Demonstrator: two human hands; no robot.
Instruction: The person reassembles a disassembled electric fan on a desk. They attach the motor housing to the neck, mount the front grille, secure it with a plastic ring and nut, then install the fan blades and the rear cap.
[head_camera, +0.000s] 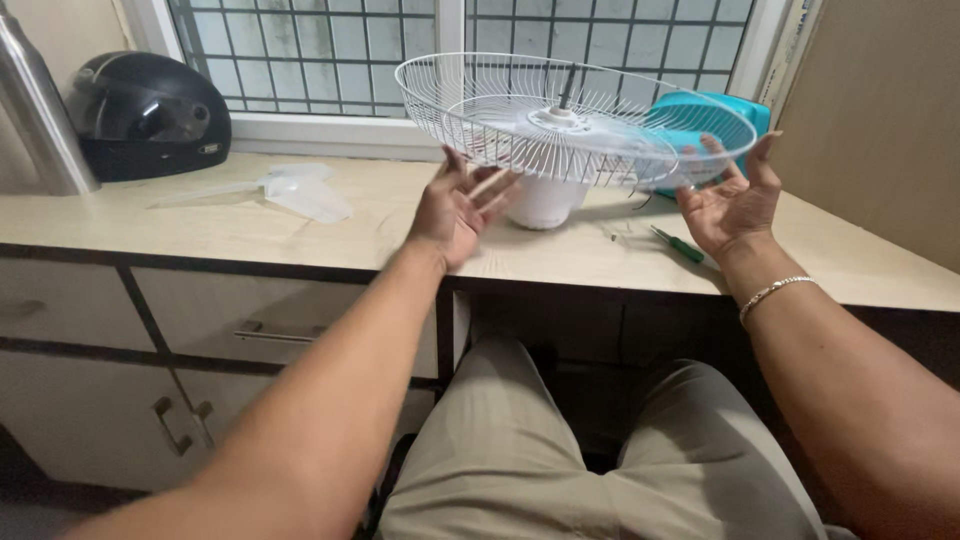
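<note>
The person sits facing a pale wood-grain tabletop (200, 215) beneath a barred window (330, 45). Both arms are extended forward, palms turned up and inward.

The left hand (458, 208) is open, its fingers (490, 185) spread and pointing up toward the near left rim of a white wire fan guard (500, 110). The fingertips lie at the lower edge of the wires; actual contact cannot be confirmed. The right hand (730, 205) is likewise open, fingers spread, thumb raised, at the near right rim of the guard. Neither hand is closed on anything. A beaded bracelet (772, 292) sits on the right wrist.

The fan guard is dish-shaped, open side up, tilted slightly, and mounted on a white motor housing (545, 203) that stands on the tabletop between the two hands. A shaft (567, 88) rises from its centre.

Behind the guard on the right is a turquoise plastic part (700, 110). A green-handled screwdriver (680, 245) lies on the tabletop just beside the right hand. A translucent fan blade (300, 190) lies well to the left. A black helmet (148, 115) and a steel bottle (35, 100) stand at the far left. Drawers (270, 320) sit below the tabletop.
</note>
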